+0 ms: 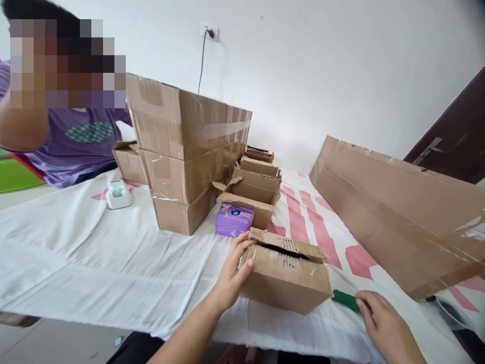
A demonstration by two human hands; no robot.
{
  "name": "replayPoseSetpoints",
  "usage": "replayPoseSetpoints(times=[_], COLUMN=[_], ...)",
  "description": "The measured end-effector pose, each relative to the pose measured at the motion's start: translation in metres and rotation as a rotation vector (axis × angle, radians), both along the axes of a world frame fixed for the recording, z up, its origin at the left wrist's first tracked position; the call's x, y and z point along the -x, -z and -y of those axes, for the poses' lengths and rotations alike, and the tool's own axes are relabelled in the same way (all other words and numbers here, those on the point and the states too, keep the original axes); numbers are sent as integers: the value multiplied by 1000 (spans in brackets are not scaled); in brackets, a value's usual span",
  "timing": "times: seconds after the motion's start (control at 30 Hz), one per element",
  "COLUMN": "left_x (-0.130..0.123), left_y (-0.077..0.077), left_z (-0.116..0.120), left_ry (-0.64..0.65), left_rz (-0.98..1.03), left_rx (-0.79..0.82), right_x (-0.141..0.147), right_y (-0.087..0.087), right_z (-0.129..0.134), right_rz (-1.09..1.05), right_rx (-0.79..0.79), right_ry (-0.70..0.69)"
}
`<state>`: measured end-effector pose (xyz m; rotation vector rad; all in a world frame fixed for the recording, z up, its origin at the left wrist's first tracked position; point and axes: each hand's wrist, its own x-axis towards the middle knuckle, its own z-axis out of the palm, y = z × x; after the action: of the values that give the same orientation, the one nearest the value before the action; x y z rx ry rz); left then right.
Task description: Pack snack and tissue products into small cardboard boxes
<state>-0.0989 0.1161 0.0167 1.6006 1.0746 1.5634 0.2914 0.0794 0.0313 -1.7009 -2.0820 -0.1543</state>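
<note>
A small cardboard box (286,283) lies on the cloth in front of me, its top flaps partly raised with a dark gap between them. My left hand (239,265) grips the left end of this box, the thumb on its near side and the fingers around the upper corner. Right of the box is a flat, dark green strip (345,300), its exact kind unclear. The curled fingers of my right hand (381,321) pinch the right end of that strip. Just behind the box sits a purple tissue pack (234,220).
Stacked, taped boxes (200,126) rise at left centre, with a row of open boxes (255,189) beside them. A large carton (394,202) stands at right, near a tape roll (452,311). Another person (83,146) sits across, near a white device (119,196).
</note>
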Motion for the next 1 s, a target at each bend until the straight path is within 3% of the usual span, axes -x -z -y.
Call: replayPoseSetpoints(times=[0.13,0.23,0.33,0.57,1.0], left_x=[2,3,3,3,2], left_y=[-3,-4,-5,-3,-4], left_z=[1,0,0,0,-3], left_ry=[75,126,168,176,184], left_rz=[107,156,184,202,239], left_rx=[76,86,86,81,82], right_x=[55,100,139,189,199], right_y=[-46,-71,-85,-87,-92], right_z=[-9,-15,-24,-49,-64], right_rz=[-8,8,22,105,312], right_rx=[-268,-294,-288,-232,-285], right_ry=[-300,-505,-641,-715,-731])
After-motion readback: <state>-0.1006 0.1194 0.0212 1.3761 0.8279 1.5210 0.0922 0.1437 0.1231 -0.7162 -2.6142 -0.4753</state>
